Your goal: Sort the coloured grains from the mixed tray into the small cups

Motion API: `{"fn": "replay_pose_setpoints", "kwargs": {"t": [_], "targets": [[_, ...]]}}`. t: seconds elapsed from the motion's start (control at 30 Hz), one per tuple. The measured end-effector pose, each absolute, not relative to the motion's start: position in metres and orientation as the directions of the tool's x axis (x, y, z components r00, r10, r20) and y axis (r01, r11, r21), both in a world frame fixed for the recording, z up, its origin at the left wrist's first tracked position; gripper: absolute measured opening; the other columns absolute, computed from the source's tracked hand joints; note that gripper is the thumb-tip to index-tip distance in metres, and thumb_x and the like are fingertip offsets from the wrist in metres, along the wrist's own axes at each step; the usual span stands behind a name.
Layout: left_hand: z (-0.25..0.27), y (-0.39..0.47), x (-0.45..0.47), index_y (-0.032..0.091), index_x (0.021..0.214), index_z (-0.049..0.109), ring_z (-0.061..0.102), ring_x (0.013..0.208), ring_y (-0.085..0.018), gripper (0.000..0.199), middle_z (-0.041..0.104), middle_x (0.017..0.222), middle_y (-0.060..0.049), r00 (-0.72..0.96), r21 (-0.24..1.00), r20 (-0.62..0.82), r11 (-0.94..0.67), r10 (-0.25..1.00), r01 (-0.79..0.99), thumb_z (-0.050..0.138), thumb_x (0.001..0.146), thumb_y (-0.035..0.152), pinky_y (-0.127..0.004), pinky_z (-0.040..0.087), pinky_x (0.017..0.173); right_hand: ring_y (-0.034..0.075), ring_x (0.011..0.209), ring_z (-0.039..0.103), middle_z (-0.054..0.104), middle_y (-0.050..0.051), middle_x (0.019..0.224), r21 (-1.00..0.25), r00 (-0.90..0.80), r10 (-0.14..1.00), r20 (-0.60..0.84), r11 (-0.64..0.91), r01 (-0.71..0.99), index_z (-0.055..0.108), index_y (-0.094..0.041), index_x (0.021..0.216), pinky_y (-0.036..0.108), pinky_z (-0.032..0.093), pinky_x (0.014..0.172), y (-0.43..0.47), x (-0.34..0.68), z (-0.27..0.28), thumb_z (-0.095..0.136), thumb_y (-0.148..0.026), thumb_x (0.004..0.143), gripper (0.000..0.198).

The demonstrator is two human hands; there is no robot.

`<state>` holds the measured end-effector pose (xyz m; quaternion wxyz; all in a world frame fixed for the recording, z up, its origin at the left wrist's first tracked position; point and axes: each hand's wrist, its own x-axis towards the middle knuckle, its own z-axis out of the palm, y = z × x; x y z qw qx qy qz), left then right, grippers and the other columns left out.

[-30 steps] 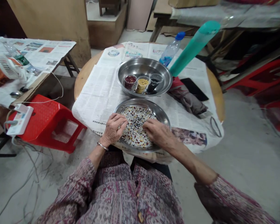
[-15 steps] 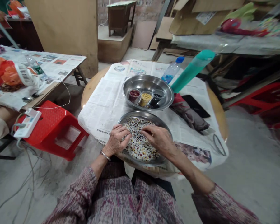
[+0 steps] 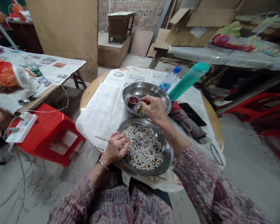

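Note:
A steel pan (image 3: 168, 159) near my body holds mixed white, black, yellow and red grains and beans (image 3: 142, 147). At its left rim rests my left hand (image 3: 116, 147), fingers curled together; whatever they hold is hidden. Farther off stands a steel bowl (image 3: 149, 86) with small clear cups inside. My right hand (image 3: 154, 107) reaches over that bowl with thumb and forefinger pinched, and anything between them is too small to make out. Just left of the fingertips is a cup of red beans (image 3: 133, 100). The cup of yellow grains (image 3: 141, 109) is mostly covered by the hand.
Newspaper (image 3: 102, 112) covers the round table. Behind the bowl are a blue-capped bottle (image 3: 169, 80) and a green tube (image 3: 189, 81). A dark phone-like slab (image 3: 192, 113) and a grey cloth bundle (image 3: 189, 124) lie right. A red stool (image 3: 46, 133) with a power strip (image 3: 22, 127) stands left.
My right hand has moved from above the mixed grains forward to the cups in the far bowl, covering the yellow and black ones. My left hand has stayed at the near pan's left rim.

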<state>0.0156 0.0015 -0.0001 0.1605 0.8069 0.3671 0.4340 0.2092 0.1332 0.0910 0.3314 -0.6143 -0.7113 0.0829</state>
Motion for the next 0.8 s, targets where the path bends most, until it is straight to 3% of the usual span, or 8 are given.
{"fn": "replay_pose_setpoints", "kwargs": {"t": [0.13, 0.37, 0.5, 0.67, 0.8], "targets": [[-0.001, 0.002, 0.016, 0.019, 0.081, 0.062, 0.064, 0.079, -0.015, 0.019, 0.070, 0.082, -0.002, 0.355, 0.589, 0.572, -0.671, 0.740, 0.450, 0.051, 0.096, 0.022, -0.038, 0.046, 0.096, 0.026, 0.092, 0.067, 0.076, 0.011, 0.101, -0.402, 0.004, 0.951, 0.310, 0.127, 0.907, 0.078, -0.021, 0.100, 0.040, 0.049, 0.078, 0.157, 0.198, 0.095, 0.057, -0.029, 0.087, 0.026], [-0.001, 0.001, 0.016, 0.020, 0.082, 0.062, 0.064, 0.081, -0.015, 0.020, 0.070, 0.084, -0.002, 0.366, 0.593, 0.547, -0.657, 0.753, 0.466, 0.050, 0.097, 0.022, -0.038, 0.045, 0.099, 0.025, 0.094, 0.064, 0.076, 0.009, 0.098, -0.247, -0.157, 0.952, 0.261, 0.223, 0.943, 0.079, -0.024, 0.098, 0.038, 0.049, 0.079, 0.189, 0.189, 0.079, 0.059, -0.026, 0.084, 0.024], [0.000, 0.001, 0.016, 0.020, 0.081, 0.061, 0.063, 0.080, -0.014, 0.021, 0.070, 0.083, -0.001, 0.372, 0.575, 0.552, -0.664, 0.746, 0.478, 0.049, 0.098, 0.023, -0.037, 0.045, 0.099, 0.023, 0.096, 0.063, 0.075, 0.008, 0.100, -0.179, -0.170, 0.966, 0.194, 0.205, 0.962, 0.078, -0.024, 0.102, 0.036, 0.047, 0.081, 0.191, 0.185, 0.077, 0.057, -0.022, 0.087, 0.025], [0.002, 0.000, 0.015, 0.019, 0.080, 0.061, 0.063, 0.079, -0.015, 0.024, 0.069, 0.083, -0.002, 0.374, 0.577, 0.554, -0.667, 0.744, 0.471, 0.046, 0.099, 0.024, -0.037, 0.046, 0.096, 0.024, 0.099, 0.062, 0.073, 0.010, 0.103, -0.185, -0.137, 0.969, 0.204, 0.176, 0.967, 0.076, -0.019, 0.101, 0.036, 0.044, 0.083, 0.188, 0.180, 0.080, 0.051, -0.019, 0.091, 0.027], [0.001, 0.001, 0.016, 0.020, 0.081, 0.061, 0.064, 0.080, -0.015, 0.024, 0.070, 0.083, -0.003, 0.375, 0.584, 0.542, -0.658, 0.752, 0.476, 0.047, 0.099, 0.025, -0.038, 0.046, 0.098, 0.026, 0.098, 0.061, 0.072, 0.010, 0.103, -0.287, -0.111, 0.951, 0.289, 0.197, 0.938, 0.073, -0.020, 0.100, 0.039, 0.046, 0.084, 0.172, 0.187, 0.081, 0.051, -0.023, 0.091, 0.024]]}}
